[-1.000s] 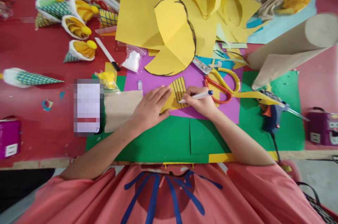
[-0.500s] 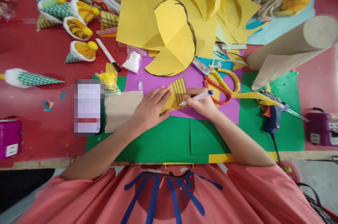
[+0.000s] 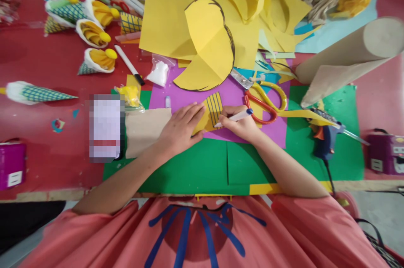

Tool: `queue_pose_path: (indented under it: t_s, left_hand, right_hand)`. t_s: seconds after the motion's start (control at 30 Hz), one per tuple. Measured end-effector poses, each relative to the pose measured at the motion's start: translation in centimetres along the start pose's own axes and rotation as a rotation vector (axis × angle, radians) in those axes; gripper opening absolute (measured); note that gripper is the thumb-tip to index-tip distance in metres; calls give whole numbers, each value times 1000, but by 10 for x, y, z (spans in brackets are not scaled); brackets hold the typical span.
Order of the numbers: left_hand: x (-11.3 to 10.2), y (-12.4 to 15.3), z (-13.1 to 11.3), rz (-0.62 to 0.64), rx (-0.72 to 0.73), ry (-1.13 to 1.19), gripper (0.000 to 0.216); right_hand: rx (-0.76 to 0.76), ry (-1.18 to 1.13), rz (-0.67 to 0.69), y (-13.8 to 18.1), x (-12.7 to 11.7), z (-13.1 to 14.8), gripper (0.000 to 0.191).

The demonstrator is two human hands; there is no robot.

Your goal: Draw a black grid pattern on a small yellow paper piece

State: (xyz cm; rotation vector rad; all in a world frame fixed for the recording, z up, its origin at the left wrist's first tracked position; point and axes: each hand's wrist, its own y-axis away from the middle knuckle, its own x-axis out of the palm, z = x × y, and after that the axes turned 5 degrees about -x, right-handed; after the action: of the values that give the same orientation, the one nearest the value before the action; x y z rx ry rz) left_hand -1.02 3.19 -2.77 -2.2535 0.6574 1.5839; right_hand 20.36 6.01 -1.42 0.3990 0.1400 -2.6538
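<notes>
Under my left hand (image 3: 181,129) a small yellow paper piece (image 3: 202,122) lies pressed to the table, the fingers stretched flat over its left part. Several dark lines run down the right part of that paper. My right hand (image 3: 238,120) grips a white marker (image 3: 240,115) with a blue end, its tip touching the paper near the lower ends of the lines. Beneath lies a purple sheet (image 3: 274,136). A small marker cap (image 3: 167,102) sits just above my left hand. Red and yellow-handled scissors (image 3: 259,110) lie right beside my right hand.
Behind is a yellow paper shape (image 3: 217,49) with a black outline. A glue gun (image 3: 325,141) and brown paper roll (image 3: 347,53) are at right. Finished paper cones (image 3: 41,93), a blurred-out phone-like object (image 3: 105,129) and a bag of white stuff (image 3: 158,72) are at left.
The marker in my right hand has tilted slightly, its blue end shifting a little left and down. My left hand and the paper stay in place.
</notes>
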Motion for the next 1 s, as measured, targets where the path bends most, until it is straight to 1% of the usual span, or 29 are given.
queue_pose_path:
  t_s: [0.3,0.5,0.67,0.77,0.87,0.93,1.0]
  left_hand:
    - [-1,0,-1,-1,-11,20,60]
    - [-1,0,-1,1,-8,6,59]
    - [-1,0,0,2,1,-5,62]
    - [-1,0,0,11,-2,-16,62]
    - [0,1,0,17,-5,-21,60]
    - [0,1,1,6,19,-29,56]
    - [0,2,1,-9,75,-40,51]
  right_hand:
    - [2,-17,43,0,0,1,29]
    - [17,-40,42,1,-1,-1,29]
    - [81,-81,-40,1,-3,-4,25]
    - [68,-91,-78,0,-3,-5,27]
    - [67,-151,-124,0,-3,-4,26]
    - [68,-211,-172,1,-4,-3,23]
    - [62,-255,-241,1,-3,-3,20]
